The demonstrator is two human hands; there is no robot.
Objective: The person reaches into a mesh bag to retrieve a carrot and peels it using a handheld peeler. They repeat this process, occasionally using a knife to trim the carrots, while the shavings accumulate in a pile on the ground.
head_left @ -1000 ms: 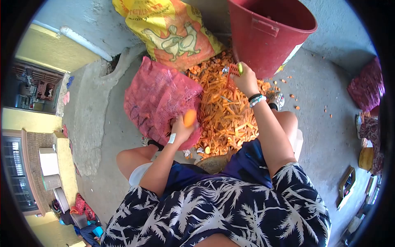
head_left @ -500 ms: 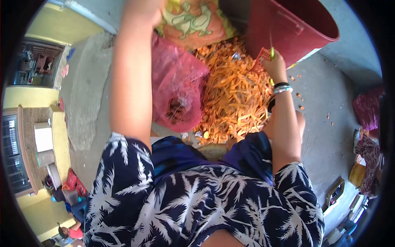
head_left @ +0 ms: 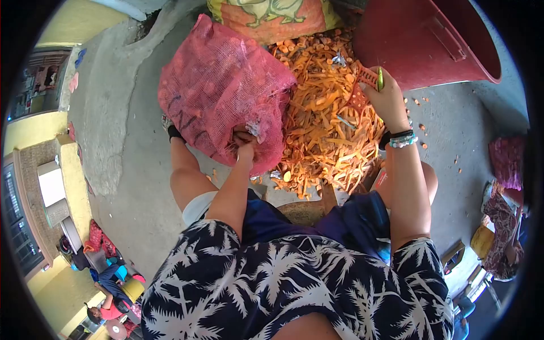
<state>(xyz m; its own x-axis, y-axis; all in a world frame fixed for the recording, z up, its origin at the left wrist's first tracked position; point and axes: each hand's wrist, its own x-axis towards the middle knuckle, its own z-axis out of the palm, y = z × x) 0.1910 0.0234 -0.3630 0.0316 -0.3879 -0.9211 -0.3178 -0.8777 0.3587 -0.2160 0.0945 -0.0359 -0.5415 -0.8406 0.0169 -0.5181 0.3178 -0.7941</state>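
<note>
My left hand [head_left: 245, 149] reaches into a torn opening in the pink-red mesh sack [head_left: 218, 85]. Its fingers are mostly hidden inside, so their grip does not show. Rounded shapes press against the mesh. Over a large heap of orange peelings [head_left: 326, 122], my right hand [head_left: 390, 105] is closed on an orange-red slotted plastic piece [head_left: 357, 97]. A slim bright-green tool [head_left: 380, 79] sticks up from the same hand; its kind cannot be made out. Bracelets circle that wrist.
A large dark-red tub [head_left: 408, 42] stands behind the heap at right. Behind the peelings lies a printed yellow-orange sack [head_left: 277, 20]. Orange scraps [head_left: 422, 128] dot the concrete floor. Another person [head_left: 107, 306] sits at far lower left; bundled cloth [head_left: 501, 218] is at right.
My left hand has moved from beside the printed sack down into the mesh sack's opening. The right hand still holds the slotted piece over the heap. The view has shifted slightly.
</note>
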